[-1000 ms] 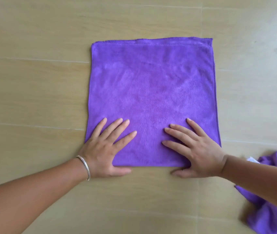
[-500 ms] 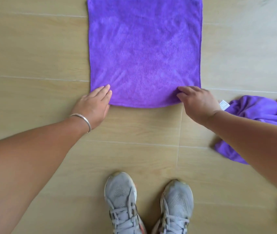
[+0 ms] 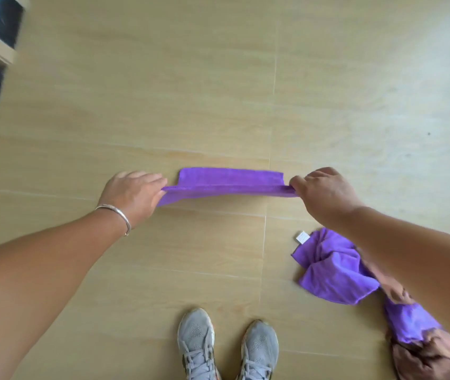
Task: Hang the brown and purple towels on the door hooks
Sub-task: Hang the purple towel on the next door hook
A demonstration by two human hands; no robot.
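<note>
The person is standing on a pale wooden floor (image 3: 163, 91) and holding a purple towel (image 3: 229, 185) stretched out flat between both hands, lifted off the boards. The left hand (image 3: 133, 193) is pinching 1 end of it, fingers closed on the cloth, with a silver bangle (image 3: 116, 215) sitting at the wrist. The right hand (image 3: 325, 190) is gripping the other end the same way, fingers clamped together over the edge. The towel is hanging level, seen almost edge-on, with 1 fold showing above the other.

Down by the right arm, a second purple towel (image 3: 330, 272) is lying crumpled on the floor with a small white tag (image 3: 302, 237) poking out. A brown towel (image 3: 432, 355) is bunched up just beyond it, touching it. 2 grey sneakers (image 3: 229, 346) are pointing toward the held towel.
</note>
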